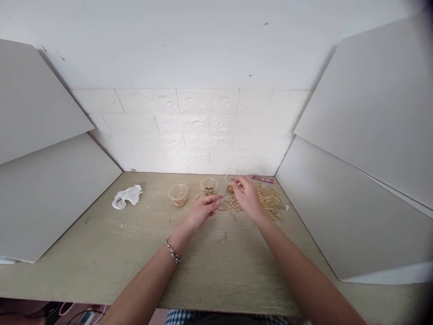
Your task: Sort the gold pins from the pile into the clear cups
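My left hand (205, 209) is over the middle of the table, fingers bent toward the thumb; what they pinch, if anything, is too small to make out. My right hand (246, 194) reaches over the right clear plastic cup (229, 178), its fingertips drawn together at the rim and partly hiding it. Small gold-coloured pieces lie in that cup. The middle clear cup (209, 181) and the left clear cup (177, 191) also hold small gold pieces. Beneath and beside my right hand spreads a pile of thin gold-coloured rods (270, 203).
A few loose rods (223, 238) lie nearer the front. Crumpled white plastic (127, 197) rests at the left, and a red tube-shaped item (263, 179) lies by the back wall. White panels (61, 194) flank the table (135, 253) on both sides.
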Tool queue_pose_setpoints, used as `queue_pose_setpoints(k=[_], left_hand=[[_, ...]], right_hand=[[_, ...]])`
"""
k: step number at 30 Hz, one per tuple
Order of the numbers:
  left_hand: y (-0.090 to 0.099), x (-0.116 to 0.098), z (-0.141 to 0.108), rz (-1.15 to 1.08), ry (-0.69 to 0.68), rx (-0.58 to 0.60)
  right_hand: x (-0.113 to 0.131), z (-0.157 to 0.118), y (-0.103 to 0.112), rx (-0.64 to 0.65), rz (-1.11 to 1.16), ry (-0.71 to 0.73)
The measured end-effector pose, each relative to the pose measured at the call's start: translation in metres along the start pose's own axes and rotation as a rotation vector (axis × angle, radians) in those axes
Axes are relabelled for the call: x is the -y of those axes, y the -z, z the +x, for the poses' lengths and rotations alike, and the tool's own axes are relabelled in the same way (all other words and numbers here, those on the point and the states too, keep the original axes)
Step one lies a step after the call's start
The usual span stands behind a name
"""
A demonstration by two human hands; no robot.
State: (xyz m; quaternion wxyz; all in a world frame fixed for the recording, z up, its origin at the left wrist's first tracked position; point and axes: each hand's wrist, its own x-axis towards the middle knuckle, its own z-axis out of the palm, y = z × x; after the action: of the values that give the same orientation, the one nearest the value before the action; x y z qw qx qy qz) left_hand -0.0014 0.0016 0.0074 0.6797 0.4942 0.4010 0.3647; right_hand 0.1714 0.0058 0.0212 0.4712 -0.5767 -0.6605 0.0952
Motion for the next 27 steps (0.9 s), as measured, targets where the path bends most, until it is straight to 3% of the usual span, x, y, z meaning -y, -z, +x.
queue_pose_setpoints(k=[3, 6, 7, 12, 18, 23, 27], left_hand=[[0.0, 0.0, 0.0, -0.003, 0.006, -0.031], [-0.001, -0.001, 0.0, -0.018, 0.023, -0.018], [-0.001, -0.002, 0.0, -0.02, 0.029, -0.017], [-0.002, -0.003, -0.001, -0.022, 0.038, -0.025], [0.0, -0.002, 0.002, 0.017, -0.026, -0.04], [0.0, -0.001, 0.003, 0.003, -0.07, -0.091], [-0.001, 0.0, 0.002, 0.004, -0.072, -0.063]], right_hand=[[-0.003, 0.04, 0.012, 0.151, -0.349, 0.037], [-0.006, 0.074, 0.009, 0.515, -0.616, -0.064], [-0.007, 0.082, 0.005, 0.584, -0.645, -0.102], [-0.015, 0.101, -0.021, 0.762, -0.745, -0.289], [-0.024, 0.104, -0.031, 0.826, -0.812, -0.328], [-0.022, 0.103, -0.028, 0.827, -0.813, -0.29], [-0.016, 0.101, -0.022, 0.82, -0.781, -0.232]])
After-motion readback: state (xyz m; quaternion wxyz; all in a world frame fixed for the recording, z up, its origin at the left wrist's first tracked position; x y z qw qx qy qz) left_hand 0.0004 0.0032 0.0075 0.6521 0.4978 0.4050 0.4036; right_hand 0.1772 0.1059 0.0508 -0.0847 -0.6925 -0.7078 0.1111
